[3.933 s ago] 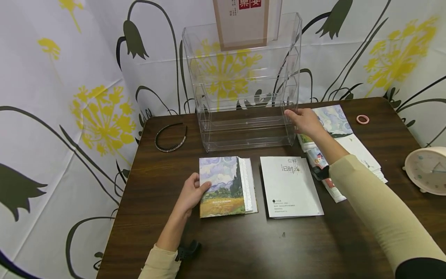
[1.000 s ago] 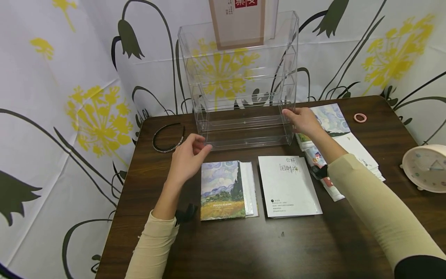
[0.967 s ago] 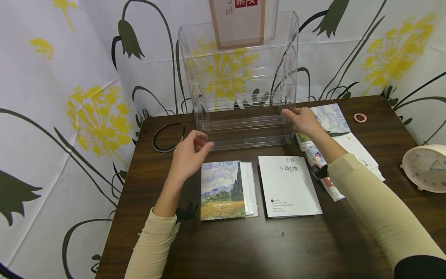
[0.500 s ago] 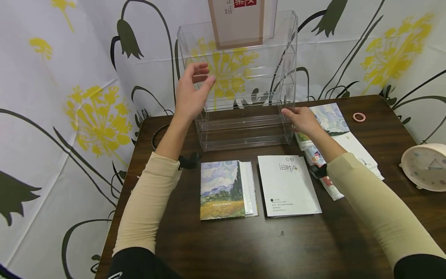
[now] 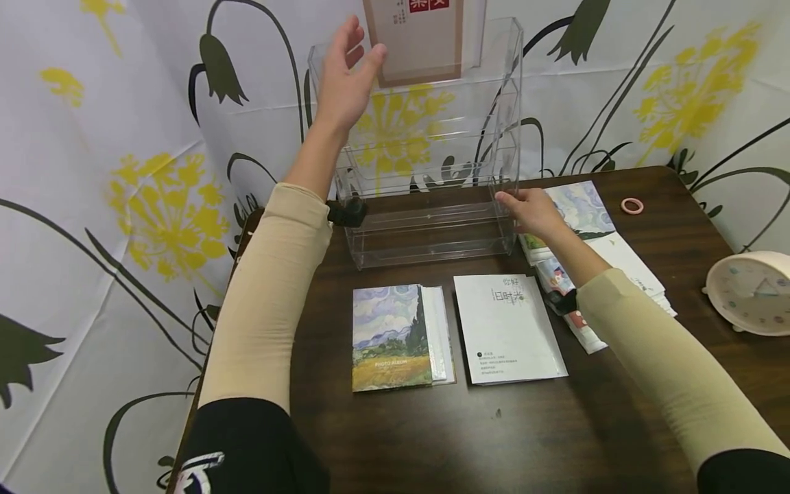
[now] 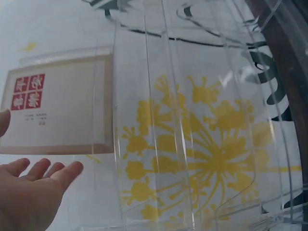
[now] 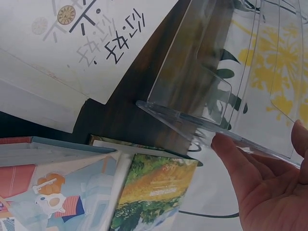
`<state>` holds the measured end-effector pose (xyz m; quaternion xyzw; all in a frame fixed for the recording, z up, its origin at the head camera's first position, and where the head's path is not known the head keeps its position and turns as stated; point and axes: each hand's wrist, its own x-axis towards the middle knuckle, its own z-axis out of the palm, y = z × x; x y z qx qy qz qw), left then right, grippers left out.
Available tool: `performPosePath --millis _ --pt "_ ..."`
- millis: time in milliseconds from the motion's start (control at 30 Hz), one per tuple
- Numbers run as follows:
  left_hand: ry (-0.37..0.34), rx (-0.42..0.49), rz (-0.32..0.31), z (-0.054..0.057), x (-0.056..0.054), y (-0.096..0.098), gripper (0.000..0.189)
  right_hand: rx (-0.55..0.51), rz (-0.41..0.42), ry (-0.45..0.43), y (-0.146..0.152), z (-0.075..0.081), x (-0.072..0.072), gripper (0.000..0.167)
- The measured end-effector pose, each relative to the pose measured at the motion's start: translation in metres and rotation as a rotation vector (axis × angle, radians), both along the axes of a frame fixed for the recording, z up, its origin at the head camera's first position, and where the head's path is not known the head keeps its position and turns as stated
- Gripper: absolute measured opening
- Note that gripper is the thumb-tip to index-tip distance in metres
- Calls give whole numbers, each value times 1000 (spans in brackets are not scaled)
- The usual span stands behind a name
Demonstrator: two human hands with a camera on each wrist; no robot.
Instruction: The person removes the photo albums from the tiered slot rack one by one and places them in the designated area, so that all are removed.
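Note:
A tall clear acrylic rack [image 5: 426, 226] with several tiers stands at the back of the table. My left hand [image 5: 348, 86] is raised beside its top tier, fingers spread and holding nothing. Right by it is a tan-bordered booklet [image 5: 420, 41] with red characters, seated in that tier; in the left wrist view, the fingers [image 6: 67, 175] are just off the booklet [image 6: 62, 125]. My right hand [image 5: 535, 211] holds the rack's right side low down. In the right wrist view, its fingertips [image 7: 224, 142] meet the edge of the clear side panel [image 7: 192, 115].
In front of the rack lie a landscape-covered photo album [image 5: 391, 336] and a white booklet [image 5: 509, 329]. More albums [image 5: 580, 206] and an illustrated red-and-white one [image 5: 580, 319] lie at the right. A pink ring [image 5: 632, 206] and a round clock [image 5: 749, 291] are beyond.
My left hand has let go of the photo album and risen past the rack's lower tiers to the booklet at the top. My right hand stays on the rack's side.

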<state>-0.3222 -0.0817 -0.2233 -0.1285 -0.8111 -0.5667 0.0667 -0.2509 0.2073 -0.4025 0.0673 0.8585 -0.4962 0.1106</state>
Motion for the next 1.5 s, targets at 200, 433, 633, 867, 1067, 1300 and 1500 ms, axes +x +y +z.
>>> performPosePath --millis 200,433,633,867,1067,1300,1500 --pt "-17 28 -46 8 -3 2 69 -24 14 0 -3 -3 2 62" --pt "-19 58 -48 3 -16 2 71 -13 25 5 -6 -2 3 61" --pt "27 48 -9 -1 -25 7 59 -7 6 1 -6 0 3 58" --pt "196 -103 45 -13 -35 14 34 -24 13 -2 -4 0 3 60" --pt "222 -88 11 -16 -34 18 36 -24 14 -15 -4 0 3 62" --pt "251 -187 32 -16 -32 19 42 -38 18 -16 -5 0 3 60" --pt "293 -229 37 -20 -28 14 40 -21 14 -14 -8 -1 2 60"
